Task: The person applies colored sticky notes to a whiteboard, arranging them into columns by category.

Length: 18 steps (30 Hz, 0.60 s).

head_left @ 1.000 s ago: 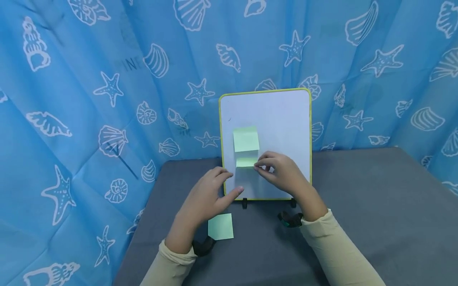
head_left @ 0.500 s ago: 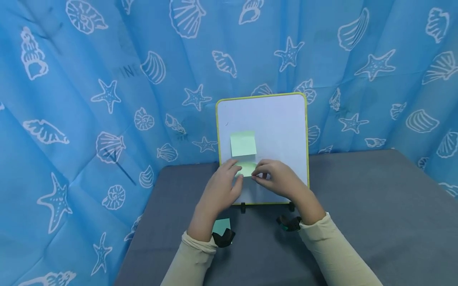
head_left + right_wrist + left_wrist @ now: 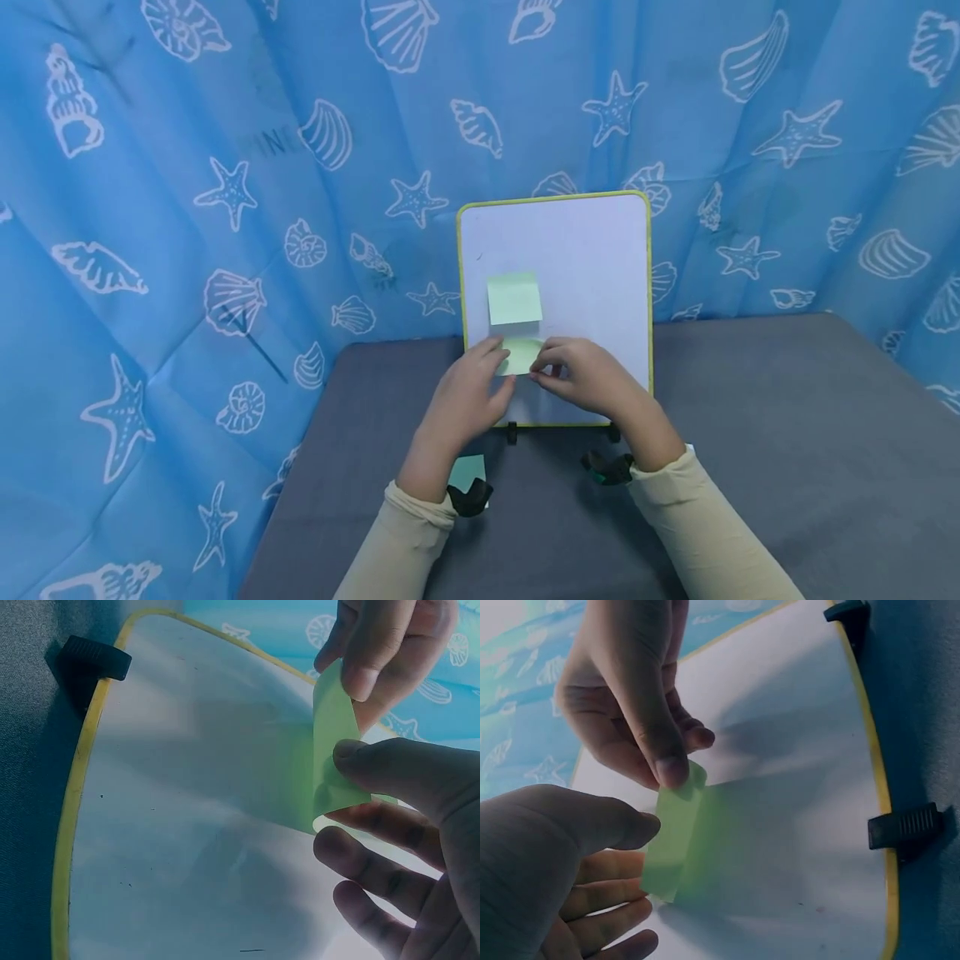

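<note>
A green sticky note [image 3: 519, 357] stands out from the lower left part of the whiteboard [image 3: 592, 275]. At its left corner, my left hand [image 3: 467, 396] has the edge between thumb and fingers. My right hand [image 3: 588, 375] pinches the opposite corner, its thumb lying on the paper in the right wrist view. Between the hands the note bends in the left wrist view, its face lifted off the board. Just above it, another green sticky note [image 3: 514, 298] is stuck to the board. A third green sticky note [image 3: 467, 472] lies on the table, partly covered by my left wrist strap.
The yellow-edged whiteboard stands upright on black clips [image 3: 905, 828] at its lower edge. Behind it hangs a blue curtain [image 3: 420, 108] with white shells and starfish. Grey cloth covers the table [image 3: 787, 433].
My left hand has moved right from beside the board to the note's left corner. The right hand stays on its corner, slightly lower. The note now shows more of its face.
</note>
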### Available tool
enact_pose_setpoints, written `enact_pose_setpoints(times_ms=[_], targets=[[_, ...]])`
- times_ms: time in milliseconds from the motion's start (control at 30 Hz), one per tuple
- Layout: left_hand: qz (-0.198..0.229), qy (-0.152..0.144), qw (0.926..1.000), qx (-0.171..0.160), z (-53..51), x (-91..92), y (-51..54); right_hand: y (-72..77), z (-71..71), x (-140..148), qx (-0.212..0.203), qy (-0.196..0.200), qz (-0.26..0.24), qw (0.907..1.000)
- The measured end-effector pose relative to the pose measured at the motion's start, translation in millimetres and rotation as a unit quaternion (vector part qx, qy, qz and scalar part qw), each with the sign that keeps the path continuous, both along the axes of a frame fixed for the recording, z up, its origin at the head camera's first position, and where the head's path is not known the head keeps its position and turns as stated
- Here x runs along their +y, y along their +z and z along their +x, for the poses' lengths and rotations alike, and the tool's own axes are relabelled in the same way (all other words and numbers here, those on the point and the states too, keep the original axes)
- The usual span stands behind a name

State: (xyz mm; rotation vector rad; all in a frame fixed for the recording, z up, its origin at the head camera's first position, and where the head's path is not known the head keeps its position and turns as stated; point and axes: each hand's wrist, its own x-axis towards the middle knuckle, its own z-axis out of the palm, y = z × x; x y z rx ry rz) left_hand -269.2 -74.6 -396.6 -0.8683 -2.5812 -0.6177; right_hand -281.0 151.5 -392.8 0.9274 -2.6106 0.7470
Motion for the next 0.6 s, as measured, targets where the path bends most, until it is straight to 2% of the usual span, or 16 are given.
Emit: enact_pose_setpoints(times_ms=[233, 600], targets=[[-0.014, -0.002, 0.9997, 0.02, -3.4, 1.7, -5.5, -0.9, -0.5, -0.5, -0.004, 0.006, 0.002, 1.0], [-0.052, 0.021, 0.9975, 0.043, -4.2, 5.5, -13.2, -2.5, -1.3, -2.3, 0.009, -0.002, 0.022, 0.9997]])
